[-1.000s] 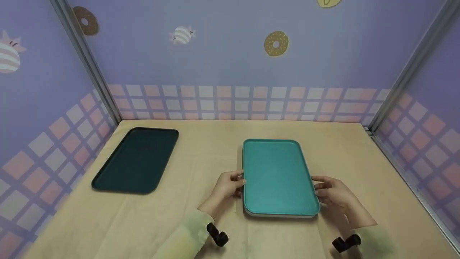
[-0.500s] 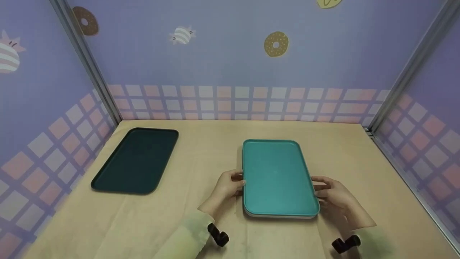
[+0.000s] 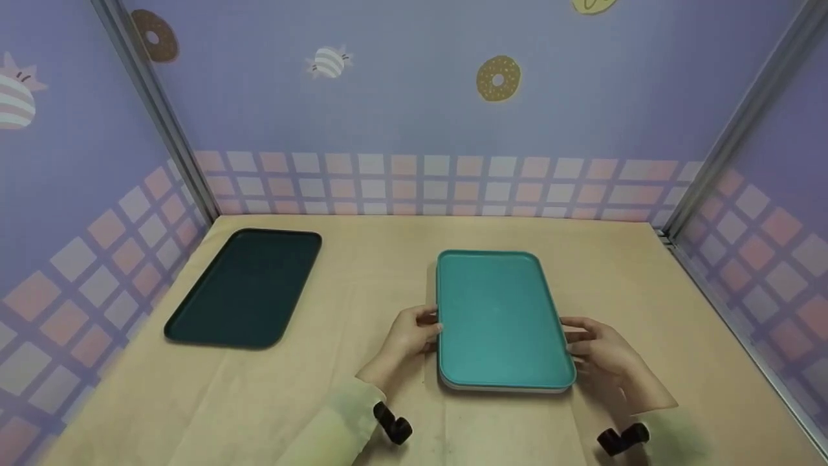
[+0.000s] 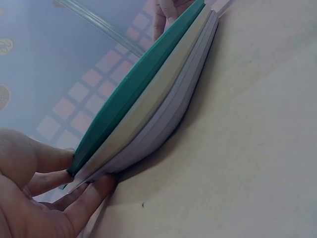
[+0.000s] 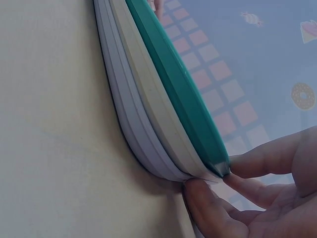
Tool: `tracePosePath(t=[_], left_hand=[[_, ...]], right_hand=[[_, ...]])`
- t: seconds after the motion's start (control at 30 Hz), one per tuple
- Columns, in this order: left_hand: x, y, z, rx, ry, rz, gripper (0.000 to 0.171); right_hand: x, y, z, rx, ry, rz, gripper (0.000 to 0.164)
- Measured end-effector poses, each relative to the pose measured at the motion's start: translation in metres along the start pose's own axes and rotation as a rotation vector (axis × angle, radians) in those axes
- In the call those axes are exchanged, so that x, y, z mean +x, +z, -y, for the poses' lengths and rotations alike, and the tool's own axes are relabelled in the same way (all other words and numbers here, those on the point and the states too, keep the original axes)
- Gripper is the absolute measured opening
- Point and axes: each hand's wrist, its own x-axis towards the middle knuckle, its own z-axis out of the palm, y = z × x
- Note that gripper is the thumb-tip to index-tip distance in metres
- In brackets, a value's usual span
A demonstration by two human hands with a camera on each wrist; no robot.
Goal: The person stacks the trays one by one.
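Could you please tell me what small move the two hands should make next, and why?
Probably firm up both grips evenly before any lift: the left hand and right hand hold opposite long sides, each reaching from the teal tray down to the paler trays beneath, so an uneven pull might shift them.

Metal posts [image 3: 157, 116] and donut-printed walls [image 3: 414, 110] mark a booth.
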Motion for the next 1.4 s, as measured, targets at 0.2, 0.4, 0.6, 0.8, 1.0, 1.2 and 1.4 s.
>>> tracePosePath(t=[0.2,0.4,0.6,0.8,1.0,1.2,1.4], left_hand=[[-0.001,0.0,-0.001,0.011,0.012,-0.003,0.047],[-0.001,-0.001,-0.001,0.004,-0.011,-0.002,0.046],[-0.001,-0.001,-0.002,-0.003,-0.02,0.01,0.046],[-0.004,-0.005,-0.005,0.003,-0.012,0.04,0.049],[-0.007,-0.023,-0.01,-0.006,0.002,0.077,0.05],[-0.01,-0.051,-0.013,0.013,0.039,0.032,0.048],[-0.015,-0.092,-0.015,-0.025,0.02,-0.061,0.048]], right_hand=[[-0.001,0.001,0.0,-0.001,-0.016,0.01,0.064],[-0.001,0.002,0.0,-0.007,-0.009,0.013,0.064],[-0.001,0.003,0.0,-0.012,-0.009,0.015,0.065],[-0.001,0.001,0.002,-0.035,-0.001,0.003,0.065],[-0.001,0.001,0.012,-0.017,-0.008,-0.031,0.066],[0.0,0.005,0.033,-0.038,-0.054,-0.076,0.064],[0.006,0.022,0.058,-0.12,-0.118,-0.132,0.06]])
